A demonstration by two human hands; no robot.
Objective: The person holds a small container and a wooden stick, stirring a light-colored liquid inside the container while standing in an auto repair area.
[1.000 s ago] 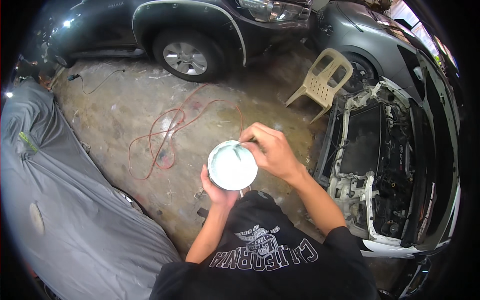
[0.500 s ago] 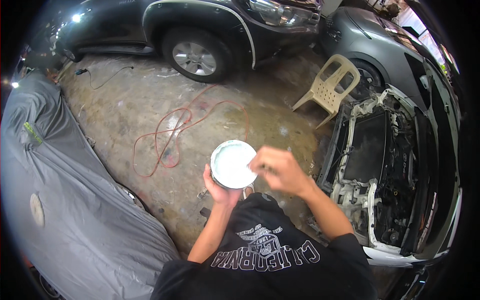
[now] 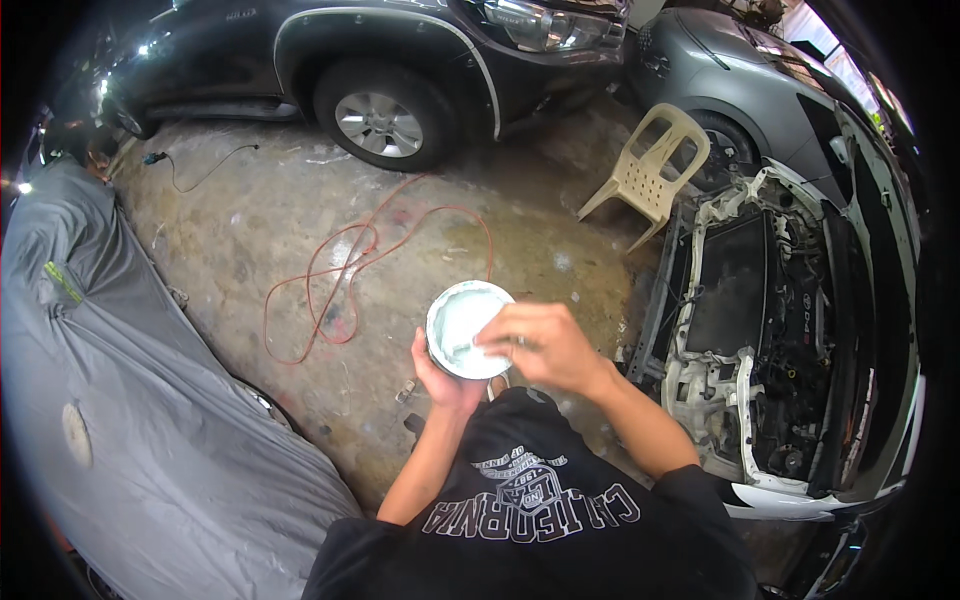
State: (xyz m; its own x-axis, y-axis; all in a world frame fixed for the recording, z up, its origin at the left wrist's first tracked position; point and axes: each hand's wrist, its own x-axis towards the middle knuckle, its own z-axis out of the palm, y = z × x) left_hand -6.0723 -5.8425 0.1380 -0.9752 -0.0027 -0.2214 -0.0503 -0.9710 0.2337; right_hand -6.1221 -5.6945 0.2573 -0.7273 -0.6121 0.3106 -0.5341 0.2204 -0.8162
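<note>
A round tub (image 3: 436,340) of pale, whitish-green paste is held up in front of me at chest height. My left hand (image 3: 447,382) wraps round its lower left side and supports it from below. Over the tub's right rim, my right hand (image 3: 540,345) has its fingers bent and drawn together, their tips above the paste. Whatever those fingers hold is blurred and hidden by the hand. Pale paste coats the inner wall and covers the inside of the tub.
A red hose (image 3: 310,290) lies looped on the stained concrete floor (image 3: 220,220). A grey sheet (image 3: 180,430) covers a vehicle on my left. Ahead stands a dark pickup (image 3: 210,60). On the right are a beige plastic chair (image 3: 650,175) and a car front with an exposed engine bay (image 3: 735,290).
My right hand has shifted left and further over the tub, its fingertips now above the paste. The tub has moved slightly right in the view; my left hand keeps its hold.
</note>
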